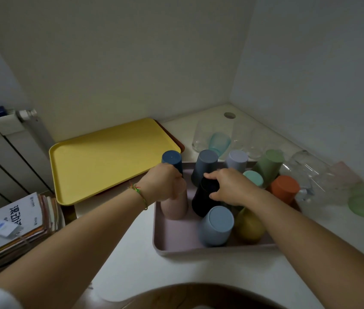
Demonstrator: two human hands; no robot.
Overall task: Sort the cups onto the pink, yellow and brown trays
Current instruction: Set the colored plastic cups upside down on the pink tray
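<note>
Cups stand mouth-down, crowded on the pink tray [176, 239] at the table's centre, long axes upright.

Going left to right: a stack of books [13, 226] lies at nine o'clock, off the table's edge. The yellow tray [100, 161] sits at ten o'clock from the pink one, bare, with a brown tray [182, 144] showing under its far right edge. The left hand [164, 184] rests on top of the pale pink ribbed cup [174, 207] in the pink tray's near-left corner, fingers curled down around its upper part. A dark blue cup [172, 160] stands just behind that hand at twelve o'clock; whether the fingers also touch it cannot be told. The right hand [230, 186] covers the black cup [204, 197], thumb and fingers closed over its base. Around it stand slate-blue, lilac, teal, green, orange, light blue and olive cups. Clear glasses [306, 168] lie beyond at two o'clock.

Judgement: each hand already sits directly above its cup, so a straight vertical lift clears the neighbours; the left hand is nearer the yellow tray. The tight packing risks knocking adjacent cups.
</note>
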